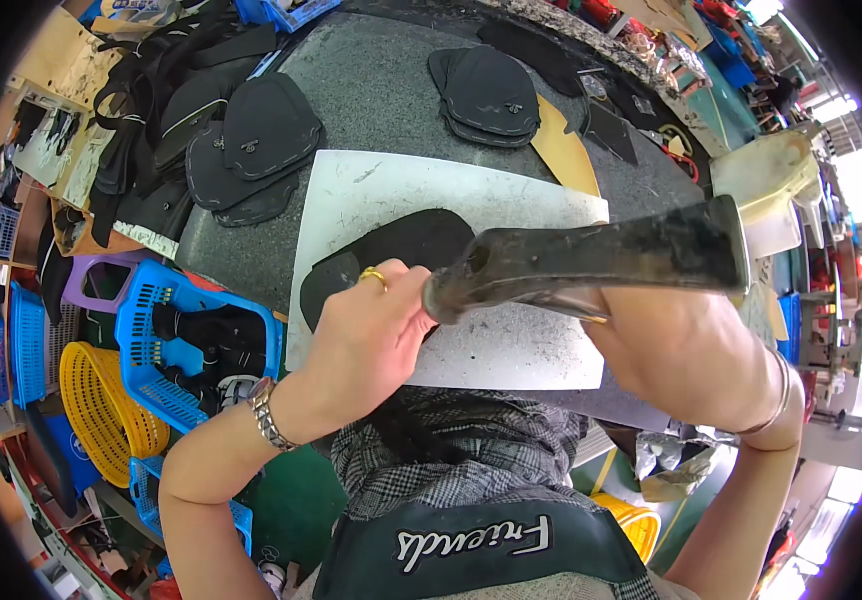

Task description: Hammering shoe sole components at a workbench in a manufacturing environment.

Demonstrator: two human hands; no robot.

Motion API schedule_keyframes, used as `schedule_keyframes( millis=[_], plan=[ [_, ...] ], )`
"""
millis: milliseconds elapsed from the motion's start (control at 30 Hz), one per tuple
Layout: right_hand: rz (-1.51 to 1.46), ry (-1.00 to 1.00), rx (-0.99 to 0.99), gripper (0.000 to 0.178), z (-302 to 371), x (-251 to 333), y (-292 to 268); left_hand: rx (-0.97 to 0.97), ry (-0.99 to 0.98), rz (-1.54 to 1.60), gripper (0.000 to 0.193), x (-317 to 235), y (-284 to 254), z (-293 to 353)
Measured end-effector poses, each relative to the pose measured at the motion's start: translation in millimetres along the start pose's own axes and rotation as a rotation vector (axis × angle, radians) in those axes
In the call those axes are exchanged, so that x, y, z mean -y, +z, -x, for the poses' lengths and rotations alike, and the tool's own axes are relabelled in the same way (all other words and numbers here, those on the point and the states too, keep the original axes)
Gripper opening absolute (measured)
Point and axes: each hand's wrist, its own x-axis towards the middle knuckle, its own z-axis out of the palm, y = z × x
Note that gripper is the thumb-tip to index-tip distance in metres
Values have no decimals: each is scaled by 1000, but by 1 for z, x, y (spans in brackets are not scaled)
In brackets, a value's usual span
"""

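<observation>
My right hand (661, 345) grips a dark, worn hammer (601, 250), which is raised close to the view. The hammer stretches leftward to a rounded end beside my left hand's fingertips and hides most of my right fingers. My left hand (366, 335), a yellow ring on one finger, is closed in a pinch; what it holds, if anything, is hidden behind the rounded end. Beneath my left hand lies a black, rounded flat piece (411, 235), partly covered by the hand and hammer. It rests on a white board (531, 365) on the table.
Stacked black flap pieces (266, 135) lie at the far left of the dark table (371, 70), with another stack (486, 90) at the far right beside a tan pattern piece (563, 150). A blue basket (166, 380) and a yellow basket (101, 410) stand left.
</observation>
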Motion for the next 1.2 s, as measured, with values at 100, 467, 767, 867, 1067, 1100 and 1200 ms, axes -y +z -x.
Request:
schedule_keyframes(
  millis=[100,467,767,867,1067,1100,1200],
  plan=[
    [26,88,-56,25,1,-2,-7,-25,-206,360,15,13,7,-5],
    [7,91,-79,26,4,-9,-5,4,-266,357,9,7,5,-13],
    [122,-15,-44,26,6,-10,-4,11,126,-141,12,7,10,-7],
    [-36,9,-101,25,4,-13,-10,-14,-350,547,11,15,10,-13],
    [34,19,-64,32,-2,-18,-3,-4,13,-21,14,2,13,-7],
    [96,69,0,36,0,-12,-5,6,51,-99,14,1,13,-7],
    [86,-177,-127,30,-1,-23,-1,31,-114,61,14,-1,4,-17]
  ],
)
